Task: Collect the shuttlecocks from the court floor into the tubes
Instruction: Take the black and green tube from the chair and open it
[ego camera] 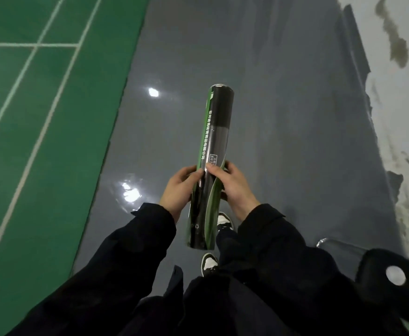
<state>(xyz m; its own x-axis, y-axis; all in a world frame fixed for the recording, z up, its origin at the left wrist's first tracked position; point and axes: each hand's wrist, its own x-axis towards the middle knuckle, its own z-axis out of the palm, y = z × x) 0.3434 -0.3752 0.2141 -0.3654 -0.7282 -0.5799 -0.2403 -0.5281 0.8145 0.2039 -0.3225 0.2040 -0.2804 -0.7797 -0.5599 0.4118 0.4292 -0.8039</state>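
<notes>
While both hands (208, 187) clamp the tube (212, 163), grey floor (283, 117) lies open beside the court edge (125, 93).

Black-green tube (212, 163), lengthwise away from viewer, far end capped, held above grey floor.

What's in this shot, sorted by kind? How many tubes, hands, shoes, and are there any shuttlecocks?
Tubes: 1, the black and green tube, held by both hands
Hands: 2, left hand and right hand
Shoes: 2, one shoe, other shoe
Shuttlecocks: 0 visible
Total: 5
</notes>
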